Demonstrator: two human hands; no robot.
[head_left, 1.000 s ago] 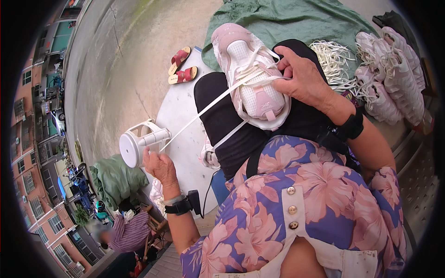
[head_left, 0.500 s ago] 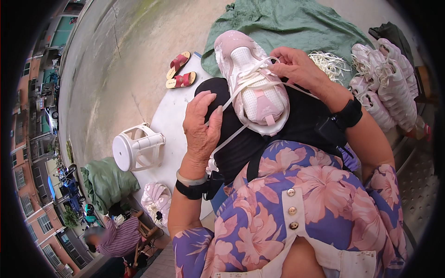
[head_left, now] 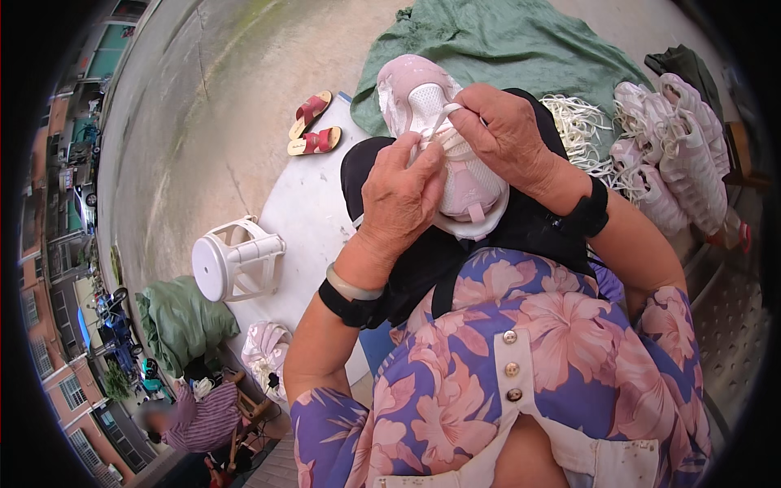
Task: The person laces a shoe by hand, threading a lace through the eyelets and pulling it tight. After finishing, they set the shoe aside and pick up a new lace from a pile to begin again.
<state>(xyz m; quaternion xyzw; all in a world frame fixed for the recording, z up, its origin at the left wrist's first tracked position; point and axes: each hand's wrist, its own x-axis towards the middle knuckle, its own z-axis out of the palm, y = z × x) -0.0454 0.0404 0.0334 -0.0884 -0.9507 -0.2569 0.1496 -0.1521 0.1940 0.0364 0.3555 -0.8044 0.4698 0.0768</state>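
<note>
The pink and white shoe (head_left: pixel 455 163) lies on the person's lap, on the black trousers, with its toe pointing away. The left hand (head_left: pixel 400 195) pinches its white lace (head_left: pixel 439 122) near the tongue, and the right hand (head_left: pixel 504 134) grips the lace and the shoe's upper from the other side. More white shoes (head_left: pixel 675 154) are piled near the right arm, and a white plastic stool (head_left: pixel 236 260) lies tipped on the ground at the left.

Left hand (head_left: pixel 403 195) & right hand (head_left: pixel 504 134) covered the mid part of the pink shoe (head_left: pixel 443 159); lace path under the fingers couldn't be made out. Shoe's heel was hidden by the black lap cloth (head_left: pixel 496 236). Other person (head_left: pixel 199 419), bottom-left, was blurred & too small to read.
</note>
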